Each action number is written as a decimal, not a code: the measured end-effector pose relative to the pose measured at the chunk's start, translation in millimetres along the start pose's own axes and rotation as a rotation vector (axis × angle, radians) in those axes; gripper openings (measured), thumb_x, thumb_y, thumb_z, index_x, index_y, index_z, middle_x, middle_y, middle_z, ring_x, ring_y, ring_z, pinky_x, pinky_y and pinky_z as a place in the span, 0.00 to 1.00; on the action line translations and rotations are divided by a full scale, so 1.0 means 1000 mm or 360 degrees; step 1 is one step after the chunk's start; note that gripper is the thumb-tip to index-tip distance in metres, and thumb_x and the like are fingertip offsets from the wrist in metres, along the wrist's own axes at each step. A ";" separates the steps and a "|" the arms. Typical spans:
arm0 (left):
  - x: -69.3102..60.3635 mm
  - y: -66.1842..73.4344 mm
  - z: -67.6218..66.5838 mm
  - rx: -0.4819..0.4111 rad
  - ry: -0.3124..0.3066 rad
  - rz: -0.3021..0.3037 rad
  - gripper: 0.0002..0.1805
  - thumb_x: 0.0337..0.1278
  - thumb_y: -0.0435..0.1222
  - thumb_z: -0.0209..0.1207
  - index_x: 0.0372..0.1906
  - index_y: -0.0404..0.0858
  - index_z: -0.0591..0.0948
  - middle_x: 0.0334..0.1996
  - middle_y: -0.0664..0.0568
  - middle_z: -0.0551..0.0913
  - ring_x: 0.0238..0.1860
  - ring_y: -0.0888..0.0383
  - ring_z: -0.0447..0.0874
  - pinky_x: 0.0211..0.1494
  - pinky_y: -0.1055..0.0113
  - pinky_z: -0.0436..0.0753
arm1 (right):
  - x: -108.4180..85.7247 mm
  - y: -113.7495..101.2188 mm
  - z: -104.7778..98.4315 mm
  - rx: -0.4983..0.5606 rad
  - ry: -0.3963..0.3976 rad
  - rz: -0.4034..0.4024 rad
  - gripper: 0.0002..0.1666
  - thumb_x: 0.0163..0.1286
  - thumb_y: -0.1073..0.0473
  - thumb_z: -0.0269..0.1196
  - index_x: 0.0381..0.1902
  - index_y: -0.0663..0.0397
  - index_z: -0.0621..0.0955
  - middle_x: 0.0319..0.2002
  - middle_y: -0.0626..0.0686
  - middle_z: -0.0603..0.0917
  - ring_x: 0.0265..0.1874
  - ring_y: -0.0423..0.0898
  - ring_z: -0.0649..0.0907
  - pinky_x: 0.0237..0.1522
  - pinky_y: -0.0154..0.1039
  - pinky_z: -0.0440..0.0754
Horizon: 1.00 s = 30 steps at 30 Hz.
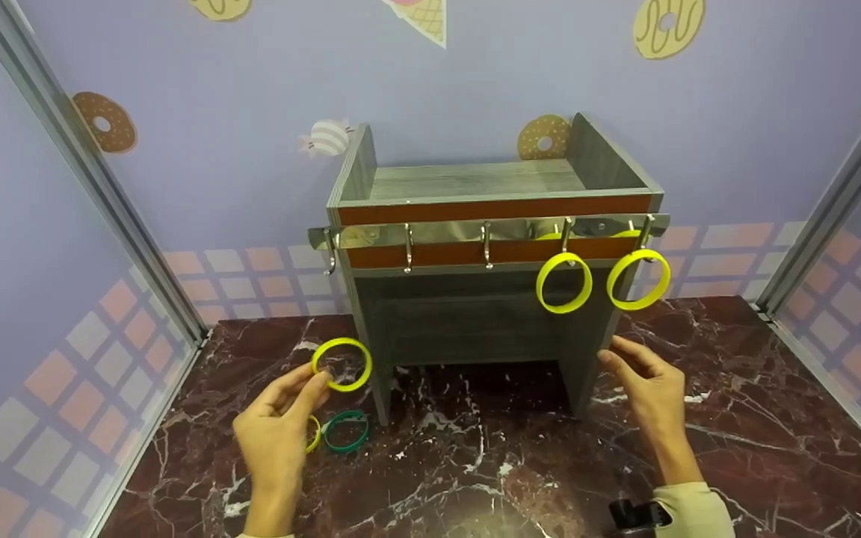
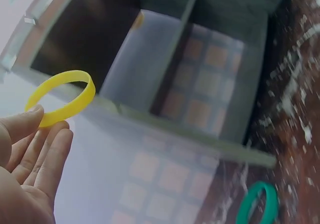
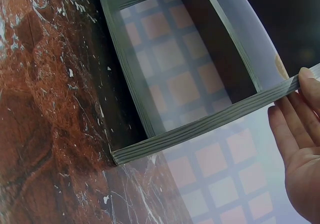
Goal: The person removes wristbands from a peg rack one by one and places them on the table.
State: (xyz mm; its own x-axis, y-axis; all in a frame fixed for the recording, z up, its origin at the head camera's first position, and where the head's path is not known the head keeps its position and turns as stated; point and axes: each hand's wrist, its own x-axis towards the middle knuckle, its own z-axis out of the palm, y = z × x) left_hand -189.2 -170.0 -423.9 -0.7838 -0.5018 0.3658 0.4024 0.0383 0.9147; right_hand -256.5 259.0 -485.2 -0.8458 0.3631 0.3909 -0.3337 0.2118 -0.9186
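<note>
In my left hand (image 1: 277,433) a yellow ring (image 1: 342,365) is pinched between thumb and fingers, held upright left of the grey wooden rack (image 1: 498,200). The left wrist view shows the same yellow ring (image 2: 82,101) at the fingertips of the left hand (image 2: 32,159). My right hand (image 1: 655,392) grips the front edge of the rack's right side panel, thumb on one face and fingers on the other, as the right wrist view shows with the hand (image 3: 302,139) on the panel (image 3: 210,124). Two yellow rings (image 1: 564,282) hang from the two rightmost hooks of the metal strip (image 1: 445,235).
A green ring (image 1: 346,432) and another yellow ring (image 1: 314,434), partly behind the left hand, lie on the dark red marble surface (image 1: 475,478). The three hooks (image 1: 409,250) on the left hold no rings. Patterned walls (image 1: 236,172) stand behind and at both sides.
</note>
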 end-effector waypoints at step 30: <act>0.031 -0.091 -0.112 0.0399 0.0293 -0.0546 0.18 0.67 0.29 0.70 0.57 0.22 0.84 0.33 0.57 0.92 0.32 0.63 0.92 0.43 0.68 0.91 | 0.000 -0.002 0.000 0.0056 -0.0019 -0.0035 0.15 0.69 0.67 0.75 0.53 0.64 0.90 0.39 0.44 0.93 0.33 0.37 0.88 0.30 0.27 0.83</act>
State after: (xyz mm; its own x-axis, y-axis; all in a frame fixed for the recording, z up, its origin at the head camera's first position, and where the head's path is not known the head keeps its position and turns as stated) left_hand -196.9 -285.9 -514.8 -0.7457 -0.6660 0.0190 -0.0102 0.0399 0.9992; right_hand -255.3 258.5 -483.4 -0.8431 0.3477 0.4103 -0.3663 0.1873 -0.9115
